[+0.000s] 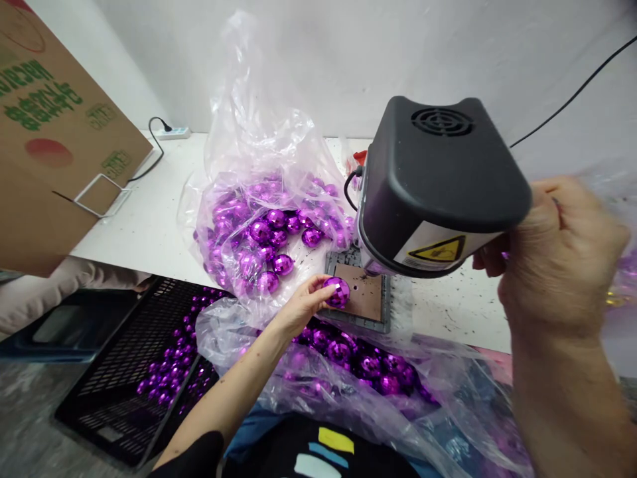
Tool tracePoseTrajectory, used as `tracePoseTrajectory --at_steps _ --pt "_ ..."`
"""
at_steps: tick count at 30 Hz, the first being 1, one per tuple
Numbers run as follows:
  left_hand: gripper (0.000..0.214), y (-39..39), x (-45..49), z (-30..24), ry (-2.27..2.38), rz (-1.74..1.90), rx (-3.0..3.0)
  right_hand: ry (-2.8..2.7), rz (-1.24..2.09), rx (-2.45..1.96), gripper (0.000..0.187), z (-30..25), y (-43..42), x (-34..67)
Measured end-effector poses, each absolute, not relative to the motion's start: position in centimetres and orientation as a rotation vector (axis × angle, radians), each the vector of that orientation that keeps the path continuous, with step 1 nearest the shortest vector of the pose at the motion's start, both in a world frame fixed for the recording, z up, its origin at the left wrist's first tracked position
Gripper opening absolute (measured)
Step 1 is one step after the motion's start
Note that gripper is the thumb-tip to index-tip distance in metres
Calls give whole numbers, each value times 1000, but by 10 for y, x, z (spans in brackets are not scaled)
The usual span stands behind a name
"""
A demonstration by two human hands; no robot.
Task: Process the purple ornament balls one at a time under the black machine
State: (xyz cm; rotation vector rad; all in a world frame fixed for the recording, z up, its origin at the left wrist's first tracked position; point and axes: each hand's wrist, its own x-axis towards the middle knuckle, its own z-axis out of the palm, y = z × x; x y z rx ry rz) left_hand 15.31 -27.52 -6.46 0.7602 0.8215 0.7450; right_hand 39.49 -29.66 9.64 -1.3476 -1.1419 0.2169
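Between the thumb and fingers of my left hand [308, 302] is a shiny purple faceted ball [338, 292]. It is held at the left edge of a brown square plate [361, 302], which has a small hole and sits in a dark metal base. Over that plate stands a black machine [442, 172] with a round vent on top and a yellow warning label. My right hand [562, 245] is closed at the machine's right side, fingers curled; what they grip is hidden behind the housing and hand.
A clear plastic bag [269, 146] of purple balls lies open on the white table [149, 226]. Another bag [348, 385] of balls is against my lap. A black crate [114, 372] with smaller purple balls stands lower left. A cardboard box [60, 133] and power strip [174, 133] are left.
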Motion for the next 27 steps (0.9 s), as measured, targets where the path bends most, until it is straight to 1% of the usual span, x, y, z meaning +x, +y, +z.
tracePoseTrajectory --at_steps 3,4,8,11,16,19,22,25,27 --pt "54 -271 162 -66 866 791 928 -1151 237 -1344 30 98 -297 395" --pt "54 -270 165 -68 869 823 985 -1156 237 -1343 31 98 -297 395" --pt "47 -267 177 -82 880 913 1183 -1166 235 -1347 33 97 -298 395" --pt "47 -265 182 -89 932 901 1388 -1164 234 -1352 35 97 -298 395" --pt "44 -266 186 -86 971 891 1751 -1168 230 -1374 41 97 -297 396" --pt "45 -268 192 -84 959 882 1911 -1171 227 -1369 41 96 -297 397" --pt "45 -269 200 -85 1012 871 2005 -1170 230 -1361 39 96 -297 397" --pt "42 -269 208 -88 1120 854 2000 -1169 231 -1361 37 97 -297 396" --pt "44 -269 210 -90 1126 858 1992 -1174 231 -1362 36 97 -297 396"
